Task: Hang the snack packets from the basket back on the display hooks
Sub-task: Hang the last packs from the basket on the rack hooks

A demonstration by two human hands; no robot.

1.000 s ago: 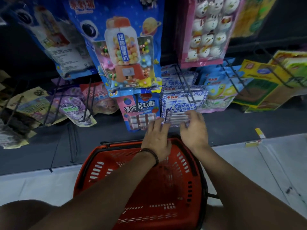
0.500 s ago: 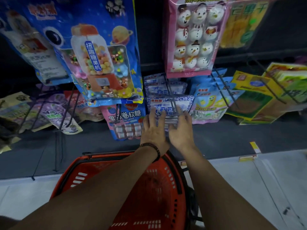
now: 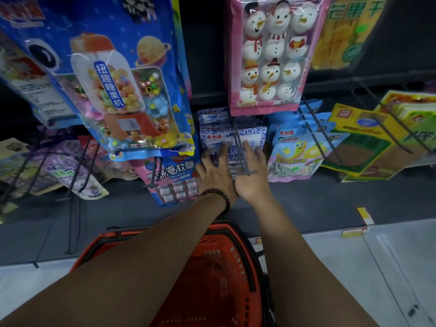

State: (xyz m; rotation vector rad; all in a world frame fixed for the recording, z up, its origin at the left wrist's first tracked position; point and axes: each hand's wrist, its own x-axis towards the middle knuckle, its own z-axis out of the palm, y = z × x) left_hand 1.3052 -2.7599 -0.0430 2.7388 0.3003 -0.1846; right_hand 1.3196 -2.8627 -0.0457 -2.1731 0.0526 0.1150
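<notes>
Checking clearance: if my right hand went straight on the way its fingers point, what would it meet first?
The blue-and-white packet on the hook, which the right hand seems to touch; depth is unclear. Above hangs the pink snowman packet.

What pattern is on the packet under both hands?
The flat snack packet is white with blue porcelain-style scrollwork and a small red label; the head view shows it.
</notes>
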